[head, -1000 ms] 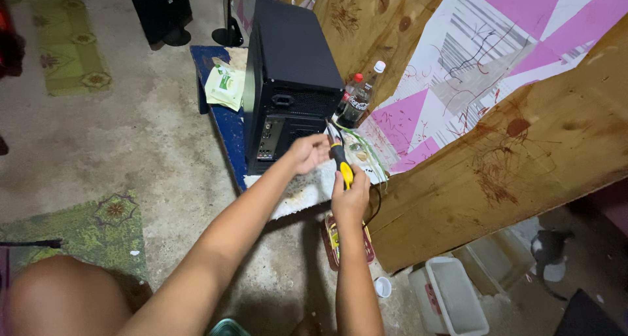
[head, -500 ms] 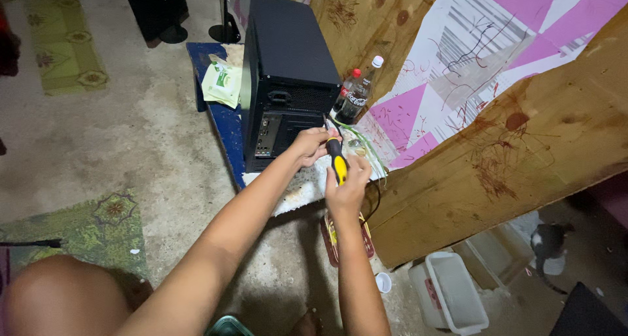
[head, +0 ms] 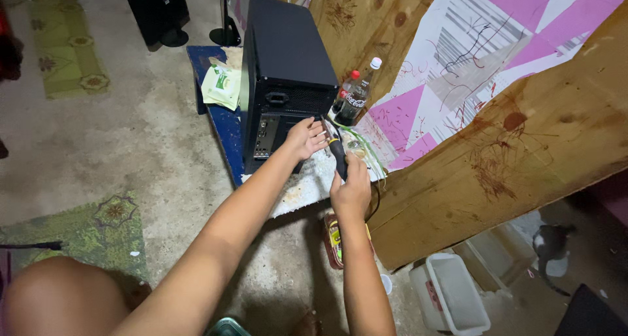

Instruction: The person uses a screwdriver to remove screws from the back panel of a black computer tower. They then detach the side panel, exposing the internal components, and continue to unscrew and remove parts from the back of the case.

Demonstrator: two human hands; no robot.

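Both your arms reach forward from the bottom of the view, forearms nearly parallel, converging on the rear panel of the black computer tower (head: 288, 61).

Left hand (head: 306, 138): arm long and almost straight, palm down, fingers spread loosely against the lower back panel of the tower, near its right edge. It touches the panel, grip loose, nothing clasped in it.

Right hand (head: 352, 189): wrist straight, fist wrapped round the handle of the screwdriver (head: 336, 151), grip tight on it. The dark shaft end points up and away from you toward the tower's rear corner, just beside your left fingertips. Whether the tip sits in a screw, can't tell.

The tower stands upright on the blue worktop (head: 226, 130), back panel facing you, a pale cloth (head: 307, 182) under its near end.

Around it: two dark soda bottles (head: 352, 97) just right of the tower, against the plywood board (head: 523, 146); a green-and-white packet (head: 221, 86) left of it. A white plastic bin (head: 454, 300) sits on the floor lower right, well apart.
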